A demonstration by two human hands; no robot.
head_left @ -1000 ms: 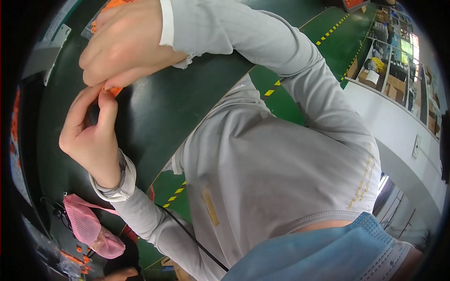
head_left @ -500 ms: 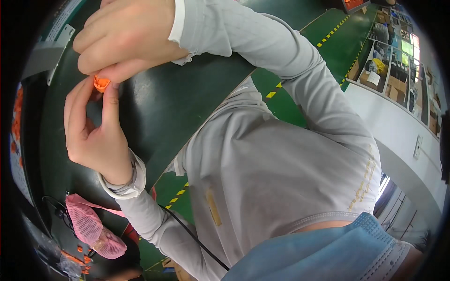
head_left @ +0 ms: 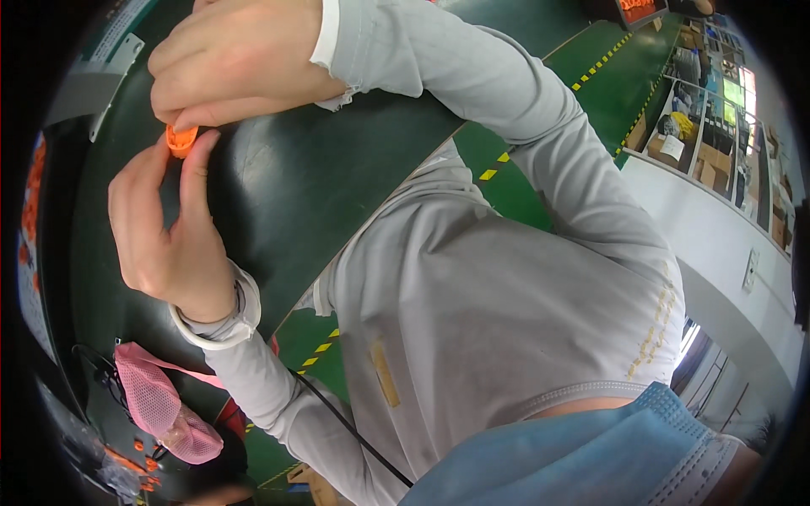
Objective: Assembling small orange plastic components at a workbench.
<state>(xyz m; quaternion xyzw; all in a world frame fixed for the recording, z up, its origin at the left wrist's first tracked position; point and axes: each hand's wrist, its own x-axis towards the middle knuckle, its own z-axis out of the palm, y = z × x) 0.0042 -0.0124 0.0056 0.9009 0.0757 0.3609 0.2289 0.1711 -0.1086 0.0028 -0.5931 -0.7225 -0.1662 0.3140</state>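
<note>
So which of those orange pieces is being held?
The hollow orange piece pinched in the left hand, close by the right hand; the loose orange bits near the pink mesh bag lie apart from both.

Main room to pass: over the dark green tabletop [head_left: 287,190], in the pocket between the hands and the shirt front [head_left: 472,295]. Right sleeve [head_left: 481,80] walls off its top side, left sleeve [head_left: 261,388] its lower side. Can't go straight between right hand [head_left: 240,72] and left hand [head_left: 173,240]; they meet at the orange piece [head_left: 180,143]. Narrower strip outside the left hand; grey bracket [head_left: 116,88] bounds it upper left. Pink mesh bag [head_left: 156,396] obstructs below the left wrist; black cable [head_left: 350,432] runs by that sleeve.
</note>
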